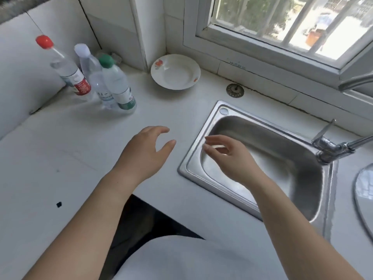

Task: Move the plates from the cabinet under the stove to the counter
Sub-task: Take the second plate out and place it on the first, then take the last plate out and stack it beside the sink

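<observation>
A white plate (175,72) with small red flower marks lies on the white counter (60,148), in the far corner under the window. My left hand (144,152) hovers over the counter well in front of the plate, fingers apart and holding nothing. My right hand (228,154) hangs over the near left corner of the steel sink (262,158), fingers loosely curled and spread, also holding nothing. No cabinet or stove is in view.
Three plastic bottles (96,77) stand at the back left of the counter. A sink strainer (235,90) lies behind the sink. A tap (333,146) sits at the sink's right, and a round glass lid (365,195) shows at the right edge.
</observation>
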`<control>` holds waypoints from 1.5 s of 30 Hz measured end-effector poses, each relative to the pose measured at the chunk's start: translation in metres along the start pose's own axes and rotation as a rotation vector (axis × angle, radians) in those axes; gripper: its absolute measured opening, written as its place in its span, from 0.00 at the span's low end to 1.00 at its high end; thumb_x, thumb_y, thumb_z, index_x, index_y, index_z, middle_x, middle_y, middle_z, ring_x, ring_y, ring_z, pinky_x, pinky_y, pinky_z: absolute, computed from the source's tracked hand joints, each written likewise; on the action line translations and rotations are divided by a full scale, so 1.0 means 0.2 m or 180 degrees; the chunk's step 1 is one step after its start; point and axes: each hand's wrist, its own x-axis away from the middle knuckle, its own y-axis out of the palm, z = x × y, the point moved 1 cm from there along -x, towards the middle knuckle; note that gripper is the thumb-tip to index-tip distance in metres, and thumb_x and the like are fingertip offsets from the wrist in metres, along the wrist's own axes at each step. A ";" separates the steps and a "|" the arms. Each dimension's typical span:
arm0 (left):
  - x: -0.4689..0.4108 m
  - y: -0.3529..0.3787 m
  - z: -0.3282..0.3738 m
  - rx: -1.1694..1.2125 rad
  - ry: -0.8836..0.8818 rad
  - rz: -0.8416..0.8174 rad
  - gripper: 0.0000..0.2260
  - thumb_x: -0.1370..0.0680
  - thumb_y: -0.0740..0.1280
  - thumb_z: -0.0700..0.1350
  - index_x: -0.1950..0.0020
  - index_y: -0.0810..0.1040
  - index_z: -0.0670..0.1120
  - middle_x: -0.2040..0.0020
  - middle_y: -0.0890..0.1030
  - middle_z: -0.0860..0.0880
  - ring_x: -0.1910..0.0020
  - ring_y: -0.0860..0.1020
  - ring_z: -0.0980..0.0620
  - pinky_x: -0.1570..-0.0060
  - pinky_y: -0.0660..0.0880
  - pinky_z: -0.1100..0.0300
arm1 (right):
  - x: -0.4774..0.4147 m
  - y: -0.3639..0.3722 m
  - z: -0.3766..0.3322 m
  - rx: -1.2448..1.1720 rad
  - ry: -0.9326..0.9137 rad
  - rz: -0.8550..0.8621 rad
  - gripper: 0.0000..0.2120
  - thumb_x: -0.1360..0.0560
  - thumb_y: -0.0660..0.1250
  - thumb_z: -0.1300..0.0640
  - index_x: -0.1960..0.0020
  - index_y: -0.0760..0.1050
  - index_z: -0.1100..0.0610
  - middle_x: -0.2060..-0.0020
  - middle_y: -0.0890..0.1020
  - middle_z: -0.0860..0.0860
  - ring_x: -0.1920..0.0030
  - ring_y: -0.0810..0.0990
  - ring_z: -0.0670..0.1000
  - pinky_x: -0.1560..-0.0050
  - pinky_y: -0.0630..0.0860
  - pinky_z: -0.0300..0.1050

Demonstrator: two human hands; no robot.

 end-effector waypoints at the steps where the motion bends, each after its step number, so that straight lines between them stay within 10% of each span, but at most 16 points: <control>1: 0.05 0.03 0.02 -0.0002 -0.0058 0.0013 0.19 0.22 0.61 0.55 0.32 0.70 0.52 0.32 0.71 0.55 0.39 0.71 0.57 0.46 0.63 0.66 | 0.04 -0.03 0.02 0.0016 -0.0060 -0.0032 0.14 0.26 0.66 0.47 0.41 0.76 0.49 0.49 0.80 0.41 0.50 0.78 0.38 0.58 0.72 0.31; 13: 0.75 0.23 0.09 0.0226 -0.0949 0.0674 0.17 0.21 0.61 0.53 0.33 0.71 0.54 0.34 0.73 0.57 0.37 0.70 0.59 0.41 0.64 0.65 | 0.31 -0.01 0.15 0.0312 -0.0768 -0.0946 0.14 0.26 0.66 0.44 0.43 0.76 0.46 0.53 0.79 0.37 0.52 0.78 0.37 0.60 0.72 0.27; 45: 2.72 -0.05 -0.86 0.0959 -0.3335 0.3061 0.15 0.22 0.63 0.51 0.36 0.74 0.51 0.39 0.77 0.55 0.40 0.75 0.56 0.46 0.70 0.62 | 1.53 1.80 -0.49 0.1916 -0.2902 -0.3901 0.17 0.25 0.62 0.42 0.39 0.73 0.46 0.46 0.77 0.39 0.48 0.76 0.40 0.54 0.70 0.30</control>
